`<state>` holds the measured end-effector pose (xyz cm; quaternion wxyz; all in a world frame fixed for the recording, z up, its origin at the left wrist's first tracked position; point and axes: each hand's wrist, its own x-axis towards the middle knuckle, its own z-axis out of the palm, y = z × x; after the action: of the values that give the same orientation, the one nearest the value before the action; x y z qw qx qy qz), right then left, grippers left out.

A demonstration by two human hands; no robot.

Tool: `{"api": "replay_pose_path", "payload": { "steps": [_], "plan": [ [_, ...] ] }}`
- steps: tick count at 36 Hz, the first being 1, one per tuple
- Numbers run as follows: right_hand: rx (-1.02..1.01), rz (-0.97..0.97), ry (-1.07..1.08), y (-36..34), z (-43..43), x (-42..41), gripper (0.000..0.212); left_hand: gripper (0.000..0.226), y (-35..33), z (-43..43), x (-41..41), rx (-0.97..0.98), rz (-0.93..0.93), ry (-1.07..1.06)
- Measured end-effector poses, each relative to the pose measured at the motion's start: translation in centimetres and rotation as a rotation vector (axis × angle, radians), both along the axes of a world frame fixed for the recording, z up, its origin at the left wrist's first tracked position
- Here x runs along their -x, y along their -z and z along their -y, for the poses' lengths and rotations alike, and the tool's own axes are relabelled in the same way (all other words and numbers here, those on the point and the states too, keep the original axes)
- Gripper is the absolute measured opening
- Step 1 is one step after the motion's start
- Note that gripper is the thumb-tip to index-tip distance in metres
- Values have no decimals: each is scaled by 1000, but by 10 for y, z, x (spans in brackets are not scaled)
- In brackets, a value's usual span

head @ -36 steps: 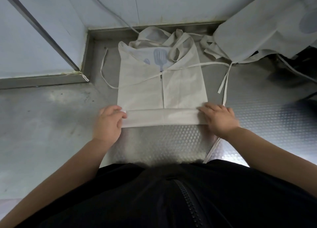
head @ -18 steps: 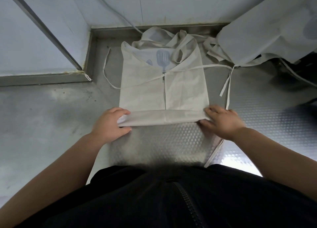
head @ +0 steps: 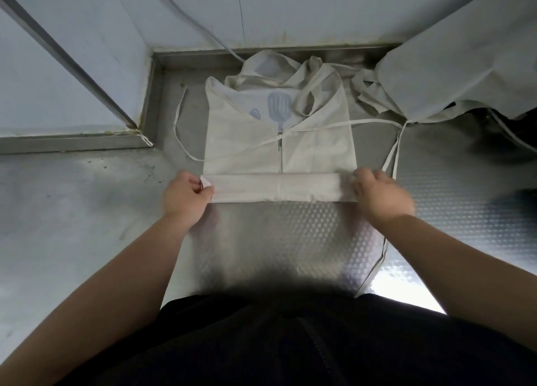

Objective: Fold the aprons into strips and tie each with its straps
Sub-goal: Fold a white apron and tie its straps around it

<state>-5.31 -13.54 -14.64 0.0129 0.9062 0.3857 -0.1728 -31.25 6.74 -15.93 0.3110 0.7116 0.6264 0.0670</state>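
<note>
The apron (head: 279, 144) lies flat on the desk (head: 72, 211), side flaps turned in to meet down the middle. Its near edge is turned up into a narrow fold (head: 279, 186). The left hand (head: 186, 197) pinches the fold's left end, fingers curled round it. The right hand (head: 380, 197) grips the right end, though it is a little blurred.

Several things could go wrong from here:

- **Crooked strip:** if one hand leads the other on the next turn, the fold probably skews and the strip tapers.
- **Flaps parting:** nothing pins the two flaps, so they may slide apart at the middle as the fold climbs over them.
- **Strap rolled in:** a strap (head: 334, 125) lies across the apron, right in the fold's path. If it gets rolled inside, too little may stay free for tying.
- **Snagged tail:** the strap's tail drops just beside the right hand and passes close to the pile (head: 453, 75) of other cloth, where it could catch.
- **Lumpy last turns:** the bib (head: 261, 75) is bunched against the wall, which would likely make the last turns lumpy unless it is smoothed first.
</note>
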Motion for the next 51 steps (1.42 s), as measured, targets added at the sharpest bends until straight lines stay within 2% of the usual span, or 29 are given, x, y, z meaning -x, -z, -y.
{"api": "replay_pose_path", "payload": {
  "steps": [2,4,6,8,9,12,14,15,17,21,24,26,28,31,35,38,41,43,46,48,51],
  "plan": [
    [26,120,-194,5,4,3,37,31,3,1,0,-94,-22,71],
    [-12,72,-273,7,7,2,38,29,7,0,3,-268,-55,263],
    [-57,-22,-287,5,8,0,55,27,14,0,6,-377,-20,467],
    [-18,-50,-346,1,7,-5,79,27,16,0,9,-347,29,571],
    [15,-37,-373,-2,6,-7,83,35,14,1,11,-307,42,598],
    [62,-18,-379,0,1,-11,69,71,7,2,15,-214,-28,654],
    [37,-11,-357,2,-2,-10,60,89,2,0,16,-147,-81,657],
    [11,-13,-335,1,-3,-10,59,90,1,-3,16,-129,-85,643],
    [-51,-38,-264,-2,-3,-6,68,75,-2,-9,14,-109,-39,605],
    [-192,-240,49,-9,-1,-4,57,10,-13,-14,10,1,42,466],
    [-249,-359,231,-8,1,-3,63,5,-11,-18,13,158,167,364],
    [-242,-355,260,-6,2,-3,65,5,-10,-15,15,218,188,313],
    [-187,-290,243,-5,2,-2,64,14,-3,-12,17,191,153,263],
    [-71,-149,181,-3,0,3,57,25,2,-1,15,45,88,165],
    [-31,80,-47,4,0,10,39,38,9,12,9,-107,-27,273],
    [-42,13,-241,8,3,12,42,44,15,15,8,-247,-111,373],
    [-4,-64,-290,6,7,9,66,51,12,14,5,-296,-231,478],
    [32,-55,-337,5,8,5,79,57,7,14,4,-359,-220,570],
    [-8,-56,-348,5,7,0,77,58,11,16,5,-476,-147,716],
    [-50,-62,-340,4,4,-1,73,52,15,16,10,-431,-106,726],
    [-69,-67,-344,2,1,-5,84,65,14,17,14,-297,-99,737]
  ]
}}
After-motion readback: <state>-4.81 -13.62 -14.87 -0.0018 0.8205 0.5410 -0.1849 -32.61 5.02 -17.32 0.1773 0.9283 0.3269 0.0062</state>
